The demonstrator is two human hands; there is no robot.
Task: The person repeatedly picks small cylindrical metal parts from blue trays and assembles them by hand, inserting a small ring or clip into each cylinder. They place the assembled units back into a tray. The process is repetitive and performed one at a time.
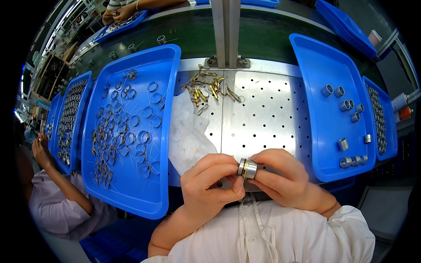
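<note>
- In the head view, the person sits at the near edge of the worktop, and both hands are busy with one small metal cylinder, held up just in front of the shirt.
- The left hand pinches its darker, ring-like end; the right hand is closed on the smooth, silvery end.
- A gold-coloured band shows between those ends, and a thin pale wire hangs from it beside the left thumb.
- I'd judge the step in hand to be joining or seating parts; whether they are fully home, I can't tell from here.
- The next move seems to call for even pressure from both sides, the parts in line and the wire clear.
- By the worktop's left edge, a blue plastic tray carries thin, hoop-like rings tangled with fine, springy wires.
- By the right edge, another smooth blue tray holds short, thick-walled tubes of dull grey metal, some standing, some lying.
- Toward the far left corner lie shiny brass pieces among limp strips, just beyond a crumpled, translucent white sheet.
- The worktop itself is brushed metal, dotted with round holes.
</note>
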